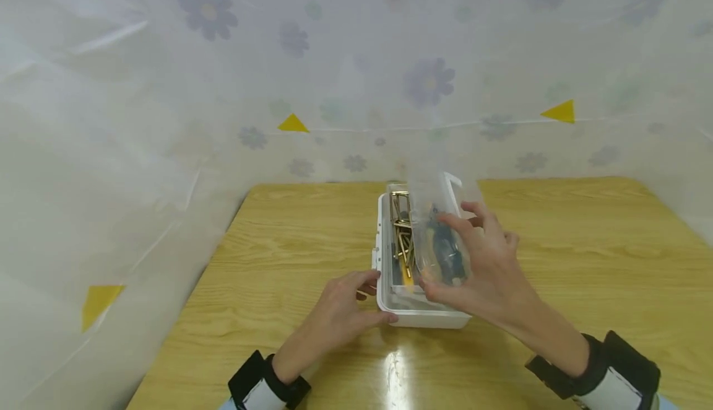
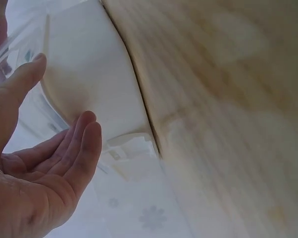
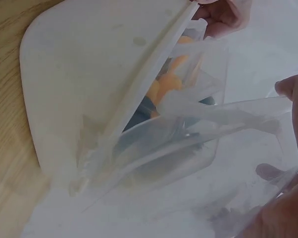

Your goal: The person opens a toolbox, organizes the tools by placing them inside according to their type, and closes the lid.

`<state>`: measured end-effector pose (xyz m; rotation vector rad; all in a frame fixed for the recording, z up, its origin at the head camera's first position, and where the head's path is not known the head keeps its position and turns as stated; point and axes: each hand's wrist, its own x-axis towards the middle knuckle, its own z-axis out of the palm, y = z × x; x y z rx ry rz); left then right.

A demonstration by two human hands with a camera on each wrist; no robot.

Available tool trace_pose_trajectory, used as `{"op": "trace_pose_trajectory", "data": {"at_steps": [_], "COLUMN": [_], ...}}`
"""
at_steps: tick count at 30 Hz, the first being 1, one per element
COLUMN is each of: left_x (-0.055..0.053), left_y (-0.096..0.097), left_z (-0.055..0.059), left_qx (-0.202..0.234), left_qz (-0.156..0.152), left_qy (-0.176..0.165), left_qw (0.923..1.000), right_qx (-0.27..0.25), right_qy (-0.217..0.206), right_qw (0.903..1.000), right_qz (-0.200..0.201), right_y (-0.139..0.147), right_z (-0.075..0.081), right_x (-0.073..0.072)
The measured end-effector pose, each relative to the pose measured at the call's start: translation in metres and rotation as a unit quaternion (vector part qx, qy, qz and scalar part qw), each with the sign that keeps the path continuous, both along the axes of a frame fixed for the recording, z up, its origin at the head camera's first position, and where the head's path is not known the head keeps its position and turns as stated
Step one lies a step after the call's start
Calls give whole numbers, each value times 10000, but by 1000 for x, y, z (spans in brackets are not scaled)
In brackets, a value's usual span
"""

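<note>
A white plastic box (image 1: 429,319) stands on the table, with a clear inner container (image 1: 397,287) in it. Several gold-coloured metal pieces (image 1: 402,230), slender and rod-like, lie in the container's left part. My right hand (image 1: 490,267) holds a clear plastic lid or tray (image 1: 421,212) by its edge, tilted over the box's right side. Dark blue items (image 1: 448,255) show blurred through that plastic; orange ones (image 3: 166,85) appear in the right wrist view. At the near left corner, my left hand (image 1: 342,305) rests against the box with loosely bent fingers.
The wood-grain table (image 1: 289,236) extends around the box on both sides. Behind it hangs a pale flowered sheet (image 1: 356,75) with yellow triangle marks (image 1: 559,111). Black bands with devices (image 1: 604,366) sit on both wrists.
</note>
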<state>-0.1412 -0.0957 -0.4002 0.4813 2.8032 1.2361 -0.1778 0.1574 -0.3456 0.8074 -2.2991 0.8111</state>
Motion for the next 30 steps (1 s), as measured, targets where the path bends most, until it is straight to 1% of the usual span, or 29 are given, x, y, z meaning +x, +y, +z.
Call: {"op": "trace_pose_trajectory", "data": {"at_steps": [5,10,16,19,20,22,24,25,27,29,30], "left_x": [0,1,1,-1,-2,-3,-4,-7,-15,-29,-39], "left_y": [0,-1,-3,-3,-4,-6,-12,-16,-25,-32,-35], "left_z": [-2,-5,-4,-2,-1,2,8,12,20,28,31], "left_qx": [126,159,240,161,61,-396,-938,-1220,-1721,-2017,-2148], "left_qz": [-55,-109,-336,-430,-433,-406,-384,-384,-365,-363,-387], "left_qy": [81,190,337,459,503,630,561,499,367,76,-7], "left_qw": [9999,9996,9986,9979,9978,9964,9933,9905,9837,9787,9759], "right_qx": [355,859,1525,1831,1939,2120,2279,2391,2568,2696,2746], "right_qy": [154,94,-55,-104,-110,-116,-100,-84,-87,-55,-83], "right_qw": [9991,9958,9878,9827,9806,9769,9735,9708,9664,9630,9615], "right_qz": [-187,-295,-303,-266,-259,-224,-175,-145,-64,5,46], "right_y": [-12,-25,-40,-46,-49,-52,-56,-57,-59,-60,-60], "right_z": [-3,-5,-8,-9,-10,-12,-14,-15,-17,-19,-18], "right_x": [1,4,8,9,9,10,10,11,11,10,10]}}
